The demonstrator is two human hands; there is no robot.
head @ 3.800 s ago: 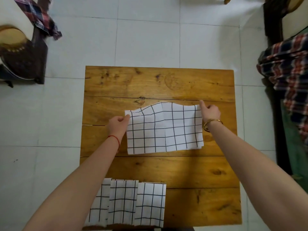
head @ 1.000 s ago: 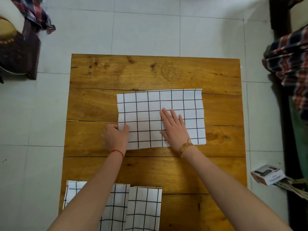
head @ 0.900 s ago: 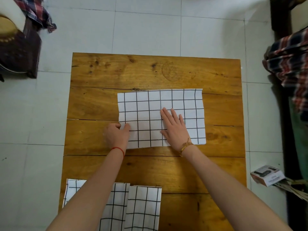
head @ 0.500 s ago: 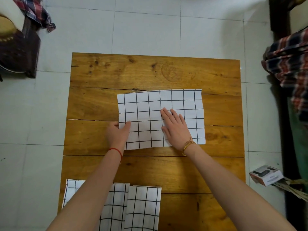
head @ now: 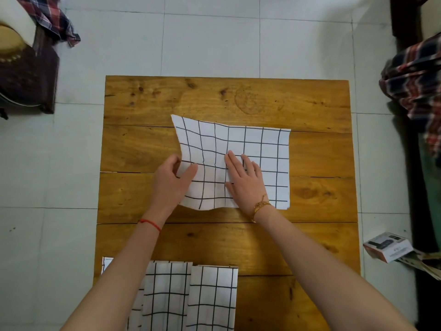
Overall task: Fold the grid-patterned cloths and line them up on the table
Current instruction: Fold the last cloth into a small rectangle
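One grid-patterned cloth lies near the middle of the wooden table, its right half flat on the boards and its left half raised and rippled. The left hand pinches the cloth's left edge between thumb and fingers, lifting that side off the wood. The right hand is open, palm down, fingers spread flat on the centre of the cloth. The left wrist carries one red string; the right wrist carries one gold bracelet.

At the table's near-left corner, folded cloths lie side by side along the near edge, touching one another. Two show plainly; a third strip at their left is mostly hidden behind the left forearm.

On the tiled floor to the right of the table sits one small box.
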